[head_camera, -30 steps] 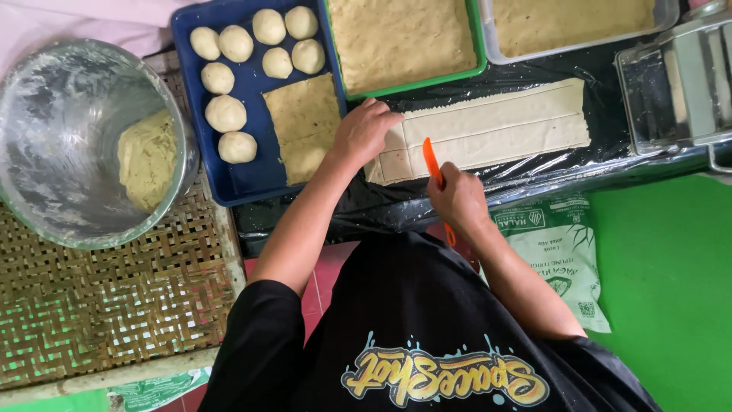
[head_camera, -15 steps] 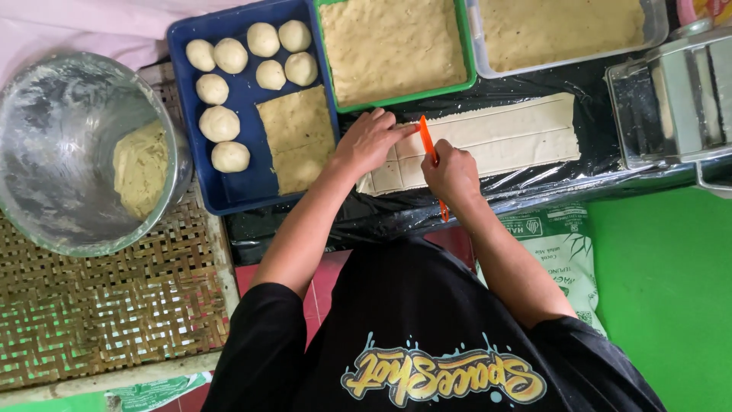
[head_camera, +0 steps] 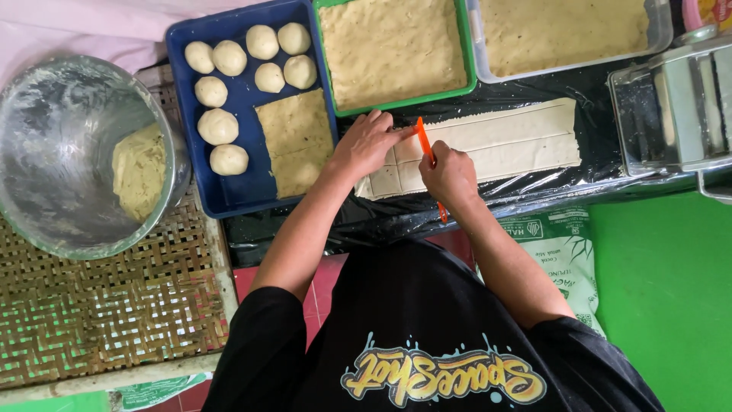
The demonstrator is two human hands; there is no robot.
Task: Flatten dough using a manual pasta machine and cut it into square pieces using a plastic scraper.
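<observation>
- a flat strip of rolled dough (head_camera: 488, 149) lies on the black plastic sheet (head_camera: 427, 221) over the counter, its long axis running left to right, most of its length stretching away to the right of both hands.
- the left hand (head_camera: 366, 145) rests on the strip's left end, fingers (head_camera: 381, 126) spread flat and pressing it down.
- the right hand (head_camera: 450, 175) is curled shut around an orange cutter (head_camera: 425, 146), whose blade stands crosswise to the strip, just right of the left fingertips.
- beyond the left fingers sit a blue tray (head_camera: 240, 191) of dough balls (head_camera: 217, 126) and a green tray (head_camera: 457, 84).
</observation>
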